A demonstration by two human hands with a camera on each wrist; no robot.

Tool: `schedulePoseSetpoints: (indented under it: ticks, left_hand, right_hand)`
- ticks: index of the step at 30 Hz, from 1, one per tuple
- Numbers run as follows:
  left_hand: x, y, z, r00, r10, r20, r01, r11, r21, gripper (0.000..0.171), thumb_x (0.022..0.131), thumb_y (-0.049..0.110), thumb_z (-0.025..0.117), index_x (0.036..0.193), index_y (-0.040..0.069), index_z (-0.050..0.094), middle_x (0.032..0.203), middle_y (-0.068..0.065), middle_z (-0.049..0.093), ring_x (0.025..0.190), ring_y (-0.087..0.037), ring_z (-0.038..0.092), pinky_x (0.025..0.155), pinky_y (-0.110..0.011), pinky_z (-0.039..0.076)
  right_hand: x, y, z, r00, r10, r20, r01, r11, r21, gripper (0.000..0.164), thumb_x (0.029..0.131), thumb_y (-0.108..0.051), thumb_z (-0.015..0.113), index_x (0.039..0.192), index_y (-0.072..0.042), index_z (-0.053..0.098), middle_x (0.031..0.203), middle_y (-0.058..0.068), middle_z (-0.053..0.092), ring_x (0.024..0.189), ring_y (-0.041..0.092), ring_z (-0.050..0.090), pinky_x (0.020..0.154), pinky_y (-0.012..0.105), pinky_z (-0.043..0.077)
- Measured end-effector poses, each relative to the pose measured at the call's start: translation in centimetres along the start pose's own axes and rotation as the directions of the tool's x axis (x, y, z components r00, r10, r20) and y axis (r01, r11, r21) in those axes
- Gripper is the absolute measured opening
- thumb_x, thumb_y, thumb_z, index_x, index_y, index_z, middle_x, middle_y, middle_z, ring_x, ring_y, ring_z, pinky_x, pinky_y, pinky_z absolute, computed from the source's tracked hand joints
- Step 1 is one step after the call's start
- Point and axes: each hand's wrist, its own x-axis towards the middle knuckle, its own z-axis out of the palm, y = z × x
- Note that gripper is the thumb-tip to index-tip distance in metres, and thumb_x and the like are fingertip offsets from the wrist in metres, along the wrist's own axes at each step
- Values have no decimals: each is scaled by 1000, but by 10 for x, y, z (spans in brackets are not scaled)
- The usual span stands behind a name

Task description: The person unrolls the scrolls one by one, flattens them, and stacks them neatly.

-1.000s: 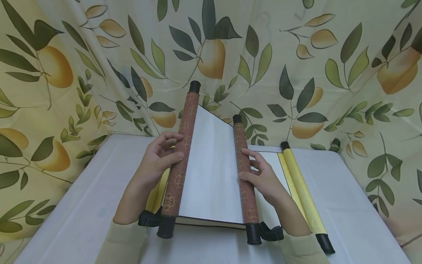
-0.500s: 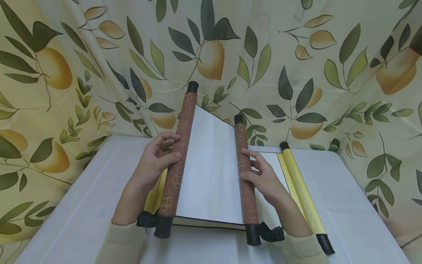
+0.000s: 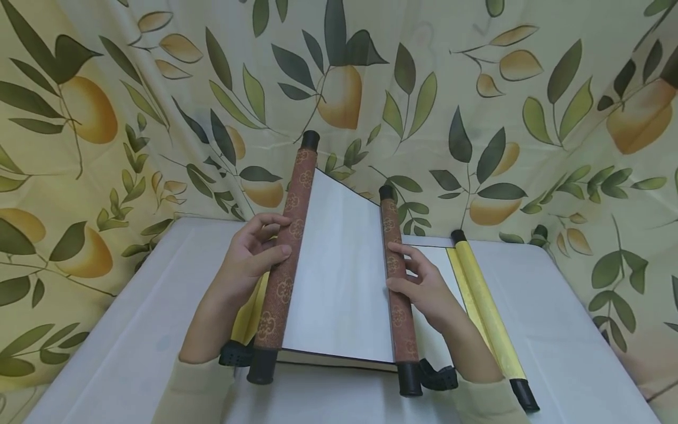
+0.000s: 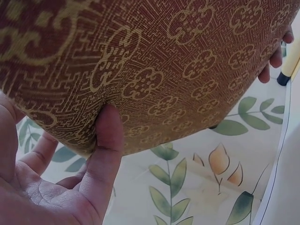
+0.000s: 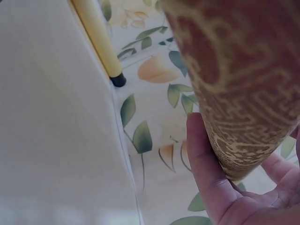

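Observation:
A red-brown hanging scroll with gold patterns is held up, tilted, above the table. Its white sheet stretches between two rolls with black end knobs. My left hand grips the left roll, thumb on the near side and fingers round the far side. On the right roll, my right hand pinches between thumb and fingers. In the left wrist view the left thumb presses the patterned backing. The right wrist view shows the patterned roll resting in the right hand.
Beneath lies a second scroll, yellow, partly unrolled on the white table. Its right roll has black knobs; a yellow strip shows at the left. A leaf-and-fruit curtain hangs behind. Black wrist straps sit by the sleeves.
The left roll has shifted slightly left and the right roll slightly right, so the white sheet between them is a little wider. Both hands keep their hold.

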Motion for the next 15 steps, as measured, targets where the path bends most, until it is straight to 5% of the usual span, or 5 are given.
schedulePoseSetpoints:
  ticks: [15]
  left_hand:
    - [-1,2,-1,1000,9,-1,-9,1000,3,40,89,0,61,124,16,55,132,-18,49,96,-18,64,75,-29,56]
  right_hand:
    - [-2,0,-2,1000,7,29,-7,1000,-3,65,92,-4,64,150,-19,38,146,24,37,124,42,51,88,41,54]
